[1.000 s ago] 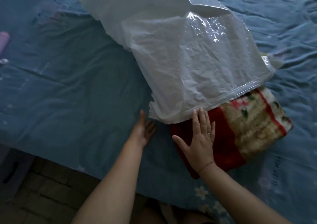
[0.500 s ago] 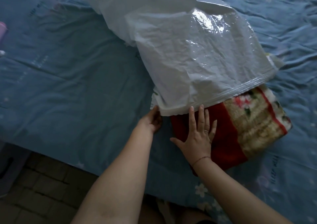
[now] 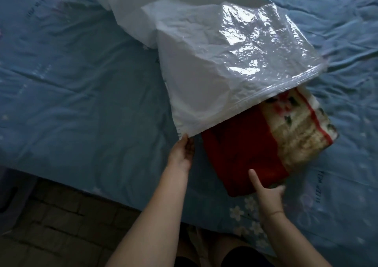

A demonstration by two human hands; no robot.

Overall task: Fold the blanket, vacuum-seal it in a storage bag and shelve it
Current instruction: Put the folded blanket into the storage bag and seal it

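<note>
Pinching bag (image 3: 214,78), gripping blanket (image 3: 241,152): curled fingers (image 3: 185,143)

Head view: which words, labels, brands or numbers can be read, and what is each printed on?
"SLEEP WELL": faint print on the blue bedsheet, right of the blanket.
Similar prints at the sheet's upper left and left: too blurred to read.
Storage bag and blanket: no text visible.

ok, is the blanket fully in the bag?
Partly in. The blanket juts past the mouth of the storage bag; the left hand pinches the bag's corner, the right hand holds the blanket's near edge.
</note>
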